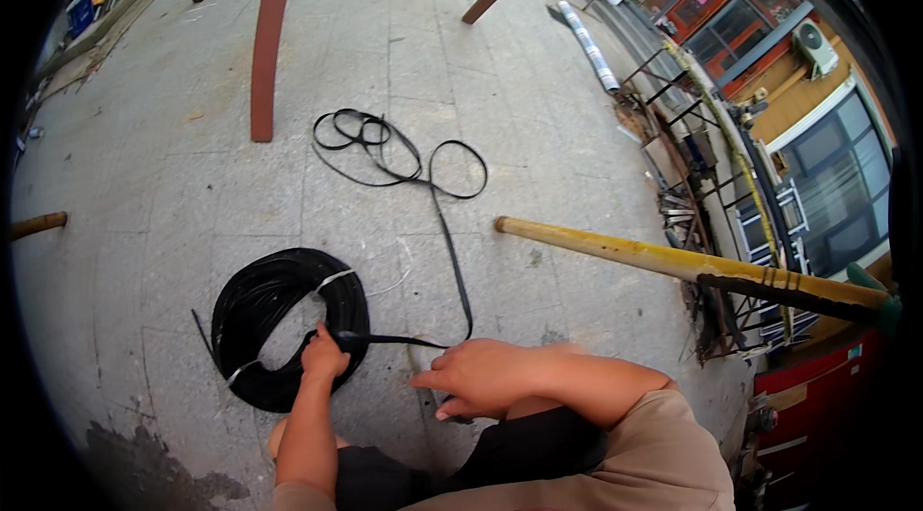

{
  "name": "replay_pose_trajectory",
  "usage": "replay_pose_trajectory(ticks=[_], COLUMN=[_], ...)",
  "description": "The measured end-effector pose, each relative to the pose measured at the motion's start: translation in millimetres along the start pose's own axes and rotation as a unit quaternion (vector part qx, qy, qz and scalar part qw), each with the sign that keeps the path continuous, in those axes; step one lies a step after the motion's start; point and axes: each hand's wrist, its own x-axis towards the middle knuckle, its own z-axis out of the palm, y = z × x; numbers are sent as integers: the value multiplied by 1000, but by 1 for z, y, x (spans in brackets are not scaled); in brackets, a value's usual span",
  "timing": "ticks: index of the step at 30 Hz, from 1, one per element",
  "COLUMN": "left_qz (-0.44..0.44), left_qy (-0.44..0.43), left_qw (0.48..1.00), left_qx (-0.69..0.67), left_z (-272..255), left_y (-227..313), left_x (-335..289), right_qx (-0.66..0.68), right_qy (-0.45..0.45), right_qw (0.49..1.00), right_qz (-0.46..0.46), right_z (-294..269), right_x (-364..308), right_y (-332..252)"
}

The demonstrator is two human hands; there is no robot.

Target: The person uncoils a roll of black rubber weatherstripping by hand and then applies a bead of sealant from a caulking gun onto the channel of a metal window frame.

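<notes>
Black flat strap point(452, 266) everywhere on this one, all of it lying on pale grey paving point(173, 184). I'm watching the head view from my desk, so here's how it reads to me.

The big coil point(252, 314) of strap sits on the ground at lower left, bound with a couple of light ties. My left hand point(323, 357) is down on the coil's near right edge, fingers curled shut around the strap right where it leaves the roll. From that grip a short run goes almost straight right, low and level, to my right hand point(481, 378). That hand lies over the strap with fingers bent, but I can't tell whether it's actually pinching the strap or only resting on it; the strap disappears under the knuckles.

So the line that matters: the strap's long axis between the hands runs left to right. Just past the right hand it turns and heads away from me, up the picture, to a loose tangle of loops point(394, 150) well apart from the coil. The right hand is the nearer one to that free run, the left is the one at the roll.

Off to the right a yellowish pole point(615, 247) lies across the paving, apart from the strap, with a rusty metal rack point(687, 194) behind it.
</notes>
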Motion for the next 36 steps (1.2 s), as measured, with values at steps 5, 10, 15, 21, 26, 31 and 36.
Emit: replay_pose_trajectory(ticks=[5, 10, 15, 21, 26, 31, 36], left_qz=[1, -6, -1, -1, 2, 3, 19], left_qy=[-1, -55, -46, -35, 3, 5, 1], left_qw=[1000, 998, 999, 999, 1000, 1000, 1000], left_qx=[11, 26, 19, 10, 23, 26, -7], left_z=[2, -10, -11, -5, 8, 4, 7], left_y=[7, 7, 7, 12, 0, -4, -2], left_x=[-4, -3, -5, -9, -1, -7, -14], right_qx=[-5, -9, -19, -30, -74, -73, -82], right_qy=[-22, -21, -7, 14, 26, 41, 1], right_qw=[1000, 1000, 999, 998, 993, 987, 984], right_qz=[2, -14, -27, -45, -88, -139, -157], right_z=[-3, -3, -3, 0, -9, -9, -12], right_x=[2, 1, -6, -9, -9, -4, -2], right_y=[-3, -6, -6, -1, -12, -14, -10])
